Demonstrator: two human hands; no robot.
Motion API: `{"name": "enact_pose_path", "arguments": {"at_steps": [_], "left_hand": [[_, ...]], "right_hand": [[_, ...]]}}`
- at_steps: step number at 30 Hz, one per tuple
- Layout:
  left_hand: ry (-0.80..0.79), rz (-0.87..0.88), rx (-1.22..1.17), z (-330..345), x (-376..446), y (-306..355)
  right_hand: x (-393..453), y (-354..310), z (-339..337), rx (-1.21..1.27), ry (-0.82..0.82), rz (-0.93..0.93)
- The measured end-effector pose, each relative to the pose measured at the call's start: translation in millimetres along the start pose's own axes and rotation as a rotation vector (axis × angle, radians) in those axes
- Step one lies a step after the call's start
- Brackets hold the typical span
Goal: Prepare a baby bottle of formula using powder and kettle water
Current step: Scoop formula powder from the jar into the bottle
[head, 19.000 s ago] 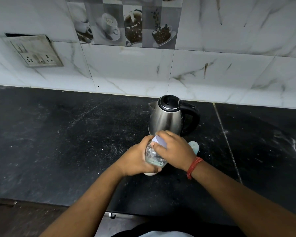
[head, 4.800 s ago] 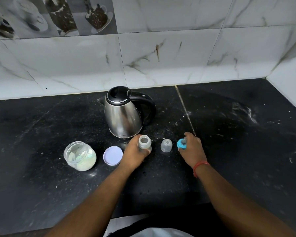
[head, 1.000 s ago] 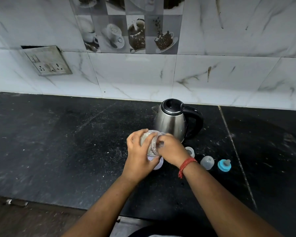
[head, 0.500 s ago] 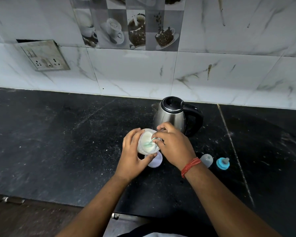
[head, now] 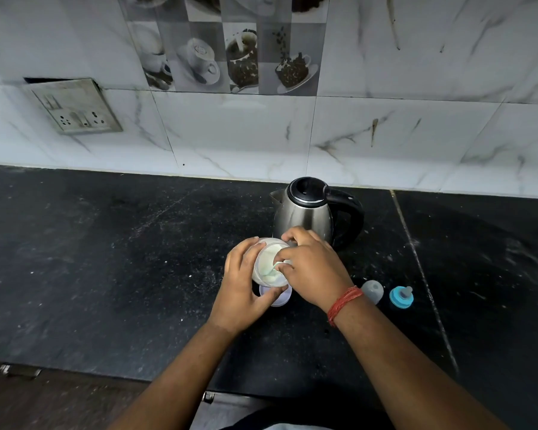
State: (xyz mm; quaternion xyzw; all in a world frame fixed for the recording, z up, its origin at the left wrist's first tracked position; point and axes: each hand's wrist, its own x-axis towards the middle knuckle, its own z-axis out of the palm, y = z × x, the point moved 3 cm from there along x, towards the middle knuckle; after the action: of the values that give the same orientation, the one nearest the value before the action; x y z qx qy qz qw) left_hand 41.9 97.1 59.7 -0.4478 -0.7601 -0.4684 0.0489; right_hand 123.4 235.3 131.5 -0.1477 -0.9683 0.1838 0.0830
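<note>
Powder jar (head: 269, 265) tilted, mouth toward camera, between both hands.

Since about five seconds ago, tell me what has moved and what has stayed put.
The powder jar has left the counter: the left hand now holds it tilted above its lilac lid, having let go of the bottle. The right hand released the blue teat ring and now pinches a scoop in the powder. The kettle, clear cap and ring stayed put.
</note>
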Motion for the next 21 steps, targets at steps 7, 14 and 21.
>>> {"name": "enact_pose_path", "arguments": {"at_steps": [7,14,21], "left_hand": [[-0.010,-0.042,-0.009,-0.5,1.4,-2.9],[-0.007,-0.074,-0.010,-2.7,0.8,-7.7],[-0.001,-0.096,-0.017,-4.2,1.0,-9.4]], "right_hand": [[1.6,1.0,-1.1,0.283,0.047,0.082],[0.9,-0.7,0.0,0.542,0.173,0.179],[-0.5,-3.5,7.7,0.632,0.141,0.224]]}}
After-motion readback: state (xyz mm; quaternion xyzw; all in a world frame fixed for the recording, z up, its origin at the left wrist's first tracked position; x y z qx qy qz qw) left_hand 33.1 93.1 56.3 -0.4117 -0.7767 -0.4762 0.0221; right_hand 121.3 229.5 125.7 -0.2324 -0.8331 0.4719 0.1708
